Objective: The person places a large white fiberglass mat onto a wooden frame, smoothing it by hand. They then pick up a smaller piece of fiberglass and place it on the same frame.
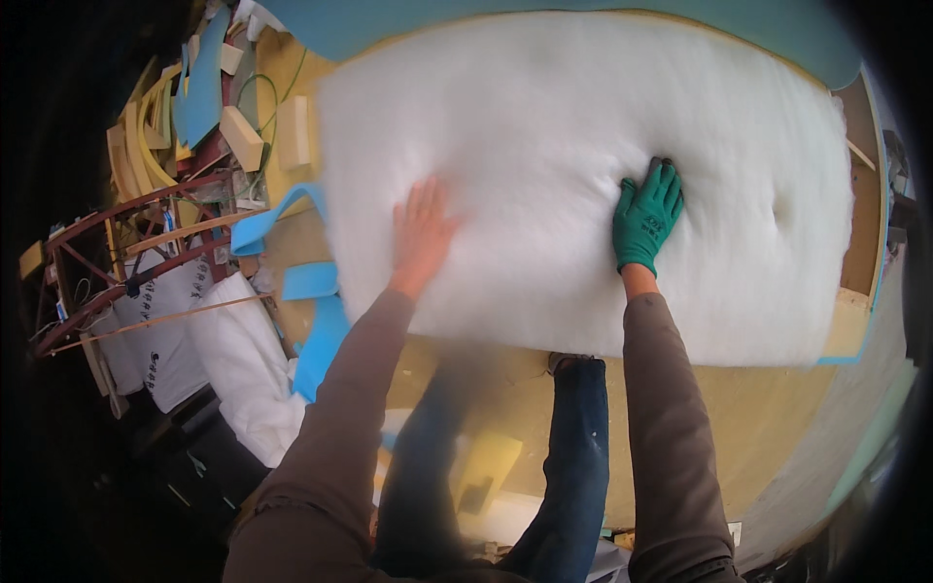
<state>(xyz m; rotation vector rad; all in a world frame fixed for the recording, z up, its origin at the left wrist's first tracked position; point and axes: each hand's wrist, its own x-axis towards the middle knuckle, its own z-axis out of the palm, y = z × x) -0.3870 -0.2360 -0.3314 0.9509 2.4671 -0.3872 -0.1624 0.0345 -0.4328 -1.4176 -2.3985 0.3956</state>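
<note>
A large, thick sheet of white batting lies spread out in front of me, with soft dimples in its surface. My bare left hand rests flat on its left half, fingers stretched out and a little blurred. Farther right, my right hand wears a green glove with dark fingertips and presses into the batting, which puckers around the fingers. Its fingers are extended, and I see nothing held in either hand. Blue foam runs along the far edge, partly beneath or behind the batting.
Blue foam strips lie to the left. Foam offcuts are heaped at the far left near a dark red metal frame. A bundle of white batting sits below it. Yellowish board shows near my legs.
</note>
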